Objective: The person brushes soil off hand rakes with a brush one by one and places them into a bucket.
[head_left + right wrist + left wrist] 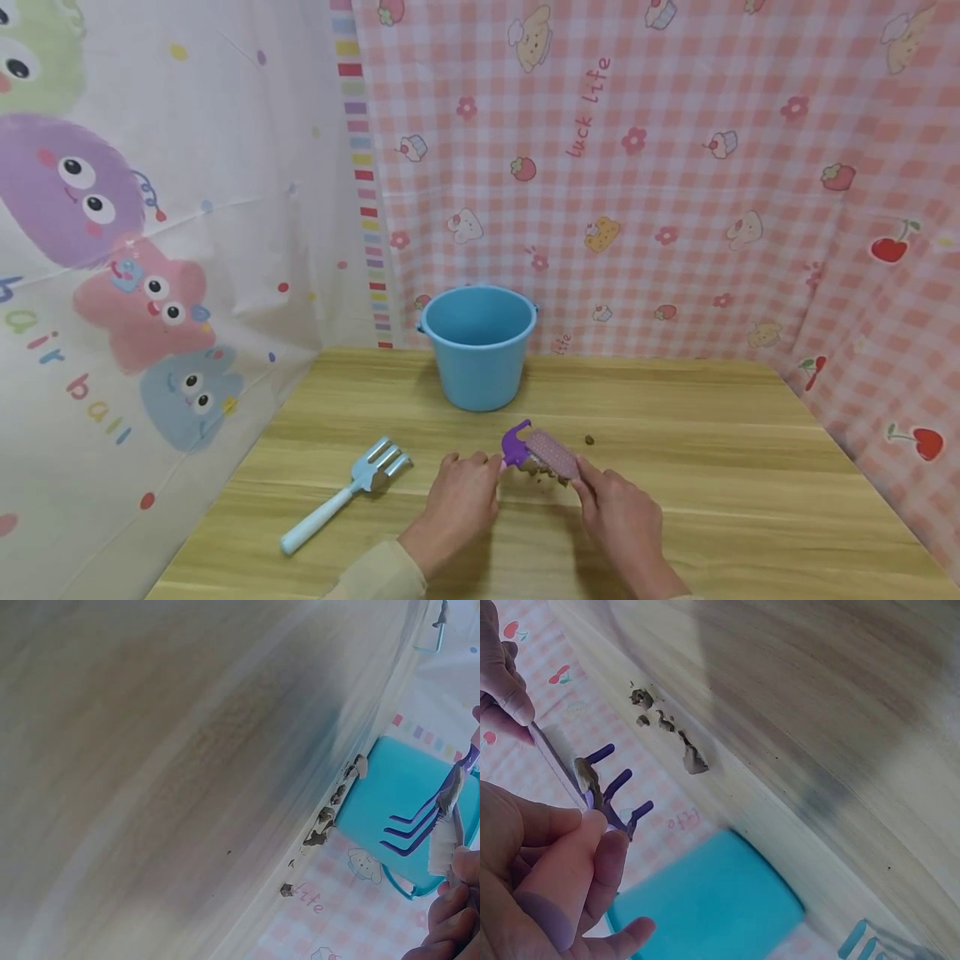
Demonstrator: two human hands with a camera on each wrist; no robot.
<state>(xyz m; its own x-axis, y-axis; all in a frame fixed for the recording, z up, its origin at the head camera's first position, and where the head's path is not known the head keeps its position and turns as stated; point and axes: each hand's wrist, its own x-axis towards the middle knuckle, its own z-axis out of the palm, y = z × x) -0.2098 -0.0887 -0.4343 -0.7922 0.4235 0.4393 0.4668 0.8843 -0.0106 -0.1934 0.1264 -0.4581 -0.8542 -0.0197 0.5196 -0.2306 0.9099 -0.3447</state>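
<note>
My left hand (463, 493) grips the pink handle (564, 866) of a small purple rake (514, 447), whose bent prongs are raised over the table. Brown, mud-like matter (587, 778) clings to the rake's head. In my right hand (624, 510) is a brush with a dusty-pink back (553, 454); its white bristles (442, 846) lie against the rake head. Several brown clumps (694, 760) are scattered on the wood beneath the two tools. One small clump (589, 440) sits apart, to the right of the brush.
Behind the hands stands a light-blue bucket (482, 375) near the table's back edge. A pale-blue toy fork (318, 518) lies at the left, with a brown patch at its tines. Printed cloths hang behind and beside the wooden table (750, 475).
</note>
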